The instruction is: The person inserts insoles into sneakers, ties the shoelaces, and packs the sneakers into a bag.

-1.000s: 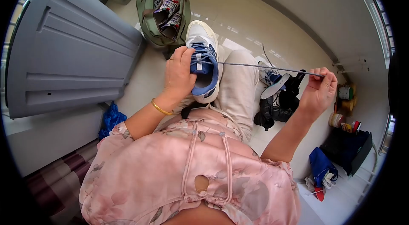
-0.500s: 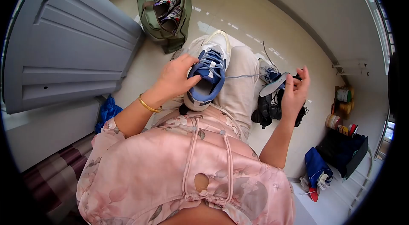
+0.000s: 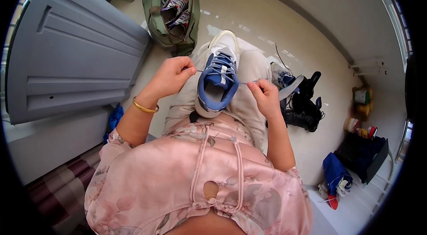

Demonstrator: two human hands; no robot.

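Observation:
A blue and white sneaker rests on my lap, its toe pointing away from me and its opening towards me. Blue-grey laces criss-cross over its tongue. Left of the shoe, my left hand is closed in a pinch on one end of the shoelace. My right hand pinches the other lace end, to the right of the shoe. Both short stretches of lace look taut between the shoe and my fingers. The lace tails beyond my fingers are hard to make out.
A green bag with colourful sneakers stands ahead on the tiled floor. To the right lie another blue-white shoe and black shoes. A grey plastic cabinet is at left. Blue and black bags sit at lower right.
My right hand has come inward from the far right, close to the shoe. My left hand has let go of the shoe's side and moved left, now pinching a lace end.

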